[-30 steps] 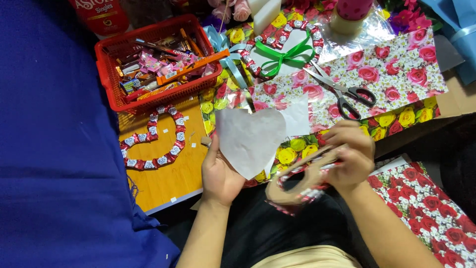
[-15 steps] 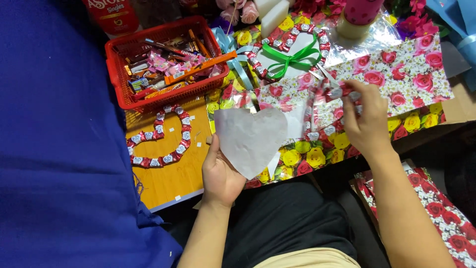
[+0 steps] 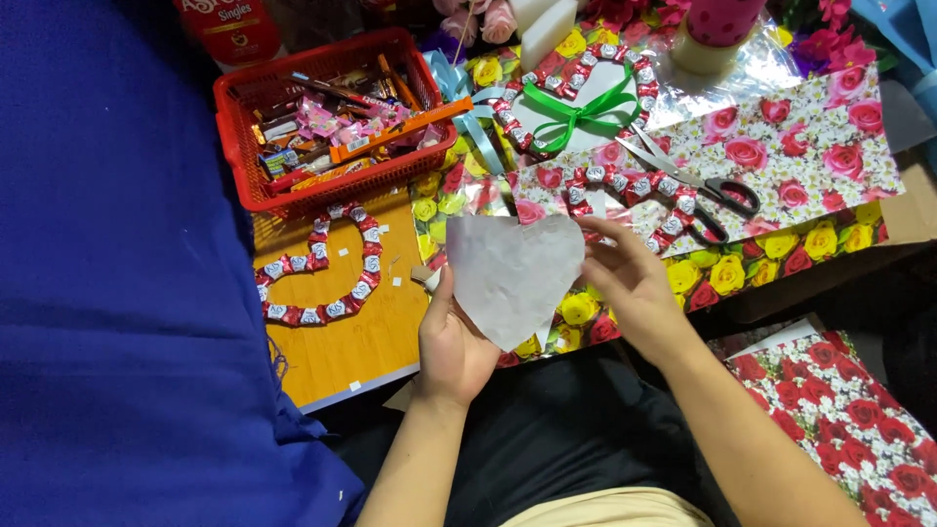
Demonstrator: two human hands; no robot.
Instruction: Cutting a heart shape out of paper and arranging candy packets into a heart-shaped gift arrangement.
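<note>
Head view: left hand (image 3: 455,344) and right hand (image 3: 632,283) apparently hold paper heart (image 3: 509,275).

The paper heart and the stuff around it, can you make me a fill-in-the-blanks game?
1. The left hand and the right hand hold a white paper ____.
2. The basket full of candy is coloured ____.
3. The scissors lie on wrapping paper printed with ____.
4. The ribbon bow on the white heart shape is ____.

Missing words: heart; red; roses; green
</note>
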